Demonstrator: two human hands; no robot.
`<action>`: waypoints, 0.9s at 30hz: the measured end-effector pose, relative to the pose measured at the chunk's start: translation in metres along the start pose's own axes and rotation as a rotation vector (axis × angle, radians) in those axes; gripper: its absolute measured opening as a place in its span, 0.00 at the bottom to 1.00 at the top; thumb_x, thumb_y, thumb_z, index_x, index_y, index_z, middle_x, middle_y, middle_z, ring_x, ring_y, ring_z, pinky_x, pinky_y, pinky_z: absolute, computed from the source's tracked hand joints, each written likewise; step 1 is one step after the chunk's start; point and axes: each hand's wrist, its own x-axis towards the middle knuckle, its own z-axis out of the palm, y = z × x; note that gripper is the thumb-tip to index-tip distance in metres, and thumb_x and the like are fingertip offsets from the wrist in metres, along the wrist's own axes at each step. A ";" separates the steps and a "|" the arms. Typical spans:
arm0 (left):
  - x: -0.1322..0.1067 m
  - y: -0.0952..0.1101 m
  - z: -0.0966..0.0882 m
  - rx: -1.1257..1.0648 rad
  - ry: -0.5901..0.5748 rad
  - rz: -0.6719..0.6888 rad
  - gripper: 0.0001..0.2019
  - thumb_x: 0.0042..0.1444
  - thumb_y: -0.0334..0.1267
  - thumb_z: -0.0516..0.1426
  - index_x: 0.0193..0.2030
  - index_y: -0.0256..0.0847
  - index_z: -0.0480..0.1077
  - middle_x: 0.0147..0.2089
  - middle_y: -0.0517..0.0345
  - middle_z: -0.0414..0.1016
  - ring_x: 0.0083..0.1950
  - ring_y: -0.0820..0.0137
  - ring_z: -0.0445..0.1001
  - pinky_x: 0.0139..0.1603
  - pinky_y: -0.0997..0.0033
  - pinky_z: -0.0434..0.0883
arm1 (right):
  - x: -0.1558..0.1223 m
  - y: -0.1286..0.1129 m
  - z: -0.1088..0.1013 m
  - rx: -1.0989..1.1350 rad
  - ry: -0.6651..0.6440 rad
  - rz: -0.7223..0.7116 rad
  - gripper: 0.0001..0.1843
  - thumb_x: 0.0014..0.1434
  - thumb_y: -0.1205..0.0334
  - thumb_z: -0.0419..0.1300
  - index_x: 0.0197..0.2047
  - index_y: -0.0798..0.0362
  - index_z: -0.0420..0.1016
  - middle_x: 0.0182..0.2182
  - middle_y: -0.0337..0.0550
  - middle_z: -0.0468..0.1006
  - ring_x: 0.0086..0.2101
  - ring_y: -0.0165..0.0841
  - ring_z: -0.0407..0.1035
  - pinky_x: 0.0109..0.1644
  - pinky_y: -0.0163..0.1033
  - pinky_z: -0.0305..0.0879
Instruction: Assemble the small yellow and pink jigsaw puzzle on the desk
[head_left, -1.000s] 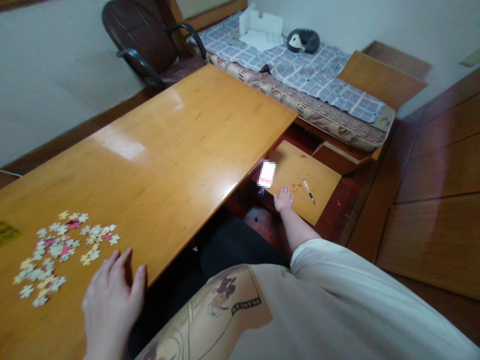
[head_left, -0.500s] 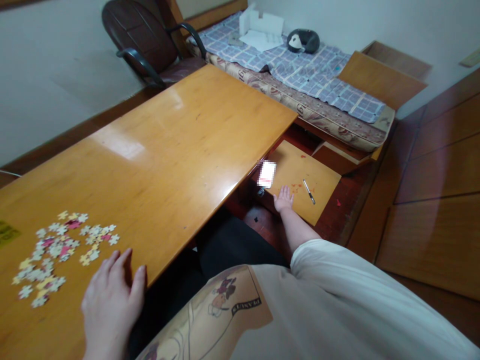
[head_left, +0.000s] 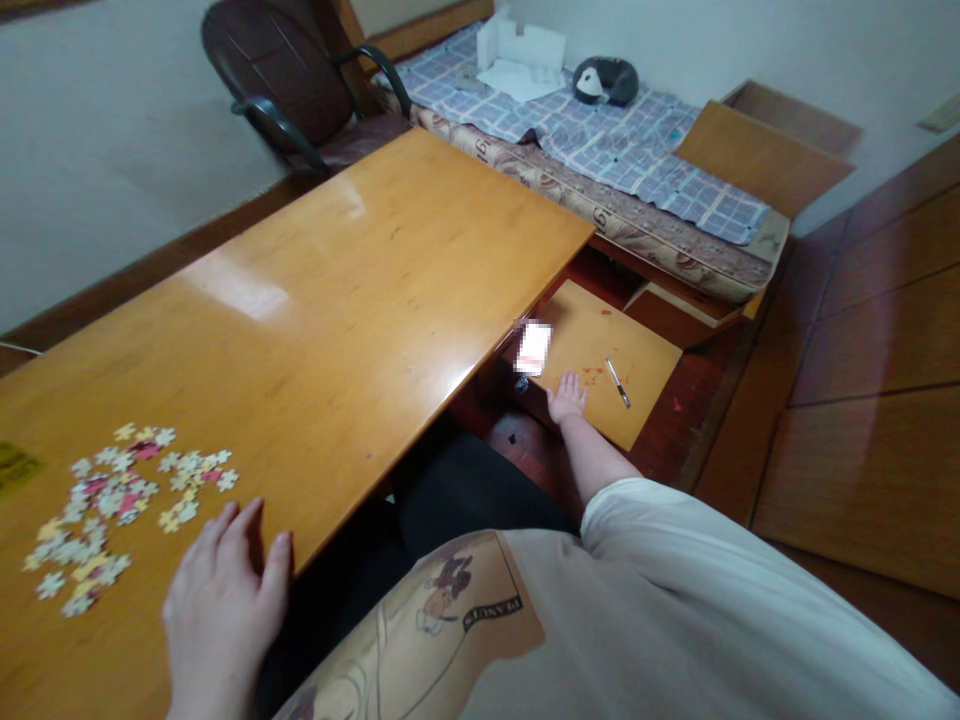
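My left hand (head_left: 229, 590) rests on the near edge of the wooden table (head_left: 337, 330), fingers apart and nothing in it. Just beyond its fingertips lies a loose spread of jigsaw puzzle pieces (head_left: 105, 495) in white, yellow and pink. Off to the right and lower down, my right hand (head_left: 568, 400) lies flat with fingers spread on the edge of a small wooden surface (head_left: 637, 345). Beside that hand are a pen (head_left: 618, 383) and a bright white item (head_left: 533, 348), blurred out so that its kind is hidden.
A brown office chair (head_left: 285, 90) stands at the table's far left corner. Behind the table is a bed (head_left: 585, 150) carrying white foam pieces (head_left: 525, 55), a dark neck pillow (head_left: 604, 80) and a cardboard box (head_left: 757, 150). Wooden cabinet panels (head_left: 870, 420) rise on the right.
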 end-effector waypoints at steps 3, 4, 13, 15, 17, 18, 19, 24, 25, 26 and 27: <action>0.000 -0.002 0.001 -0.005 0.012 0.008 0.33 0.63 0.53 0.36 0.62 0.30 0.60 0.63 0.37 0.61 0.65 0.50 0.60 0.66 0.51 0.58 | 0.000 0.000 0.001 -0.002 0.003 0.001 0.37 0.67 0.50 0.32 0.71 0.63 0.27 0.71 0.48 0.27 0.68 0.36 0.22 0.69 0.51 0.22; 0.000 -0.002 0.002 -0.005 0.012 0.008 0.33 0.63 0.53 0.36 0.62 0.30 0.60 0.63 0.37 0.61 0.65 0.50 0.60 0.66 0.51 0.58 | 0.000 0.000 0.001 -0.002 0.005 0.000 0.37 0.67 0.49 0.32 0.71 0.63 0.27 0.71 0.48 0.27 0.68 0.36 0.22 0.69 0.51 0.22; 0.001 0.001 0.000 -0.014 0.003 -0.006 0.32 0.62 0.53 0.37 0.62 0.32 0.60 0.63 0.38 0.62 0.65 0.51 0.60 0.65 0.50 0.59 | 0.001 0.001 0.001 0.004 0.005 -0.007 0.37 0.67 0.50 0.32 0.71 0.63 0.27 0.71 0.48 0.27 0.68 0.36 0.22 0.69 0.50 0.22; 0.001 0.001 -0.001 -0.010 -0.002 -0.007 0.32 0.62 0.53 0.37 0.62 0.31 0.60 0.63 0.38 0.61 0.65 0.50 0.60 0.65 0.50 0.59 | 0.001 0.001 0.001 0.007 0.003 -0.008 0.37 0.67 0.50 0.31 0.71 0.63 0.27 0.71 0.48 0.27 0.68 0.36 0.22 0.69 0.51 0.22; 0.001 0.001 -0.001 -0.012 -0.002 -0.011 0.32 0.62 0.53 0.37 0.62 0.31 0.60 0.63 0.38 0.61 0.65 0.50 0.60 0.65 0.51 0.59 | 0.001 0.001 0.001 0.010 0.000 -0.007 0.37 0.67 0.50 0.31 0.71 0.63 0.27 0.71 0.48 0.27 0.68 0.36 0.22 0.69 0.51 0.23; 0.001 0.001 -0.001 -0.014 -0.001 -0.014 0.32 0.62 0.53 0.37 0.62 0.32 0.60 0.64 0.38 0.61 0.65 0.51 0.60 0.65 0.51 0.59 | 0.001 0.001 0.001 0.011 -0.002 -0.006 0.37 0.67 0.50 0.31 0.71 0.63 0.27 0.71 0.48 0.27 0.68 0.36 0.21 0.69 0.51 0.23; 0.001 0.001 -0.001 -0.016 -0.002 -0.015 0.32 0.62 0.53 0.37 0.62 0.32 0.60 0.64 0.39 0.61 0.65 0.51 0.60 0.66 0.51 0.58 | 0.001 0.001 0.001 0.012 -0.004 -0.006 0.37 0.66 0.49 0.31 0.71 0.63 0.27 0.71 0.48 0.27 0.68 0.36 0.21 0.69 0.51 0.23; 0.000 0.001 -0.001 -0.017 -0.003 -0.018 0.32 0.61 0.53 0.37 0.62 0.33 0.60 0.63 0.39 0.61 0.65 0.51 0.60 0.65 0.50 0.59 | 0.002 0.002 0.001 0.019 -0.014 -0.005 0.38 0.66 0.49 0.31 0.71 0.62 0.26 0.70 0.46 0.25 0.68 0.36 0.20 0.69 0.51 0.21; 0.000 0.001 -0.001 -0.017 0.000 -0.018 0.32 0.62 0.53 0.37 0.62 0.32 0.60 0.63 0.39 0.61 0.64 0.50 0.60 0.65 0.50 0.59 | 0.003 0.002 0.001 0.021 -0.017 -0.003 0.38 0.66 0.49 0.32 0.71 0.62 0.26 0.70 0.46 0.24 0.68 0.36 0.20 0.68 0.51 0.21; 0.000 0.000 0.000 -0.016 0.001 -0.018 0.32 0.62 0.53 0.37 0.62 0.31 0.61 0.63 0.38 0.61 0.64 0.50 0.60 0.65 0.50 0.59 | 0.003 0.002 0.001 0.023 -0.020 -0.001 0.38 0.66 0.49 0.32 0.71 0.62 0.26 0.70 0.46 0.24 0.68 0.36 0.20 0.69 0.51 0.21; 0.000 -0.001 0.000 -0.017 -0.002 -0.015 0.32 0.62 0.53 0.38 0.62 0.31 0.61 0.63 0.38 0.61 0.64 0.50 0.60 0.65 0.50 0.59 | 0.003 0.002 0.001 0.025 -0.024 0.001 0.38 0.66 0.49 0.32 0.71 0.62 0.25 0.70 0.46 0.24 0.68 0.36 0.20 0.69 0.51 0.22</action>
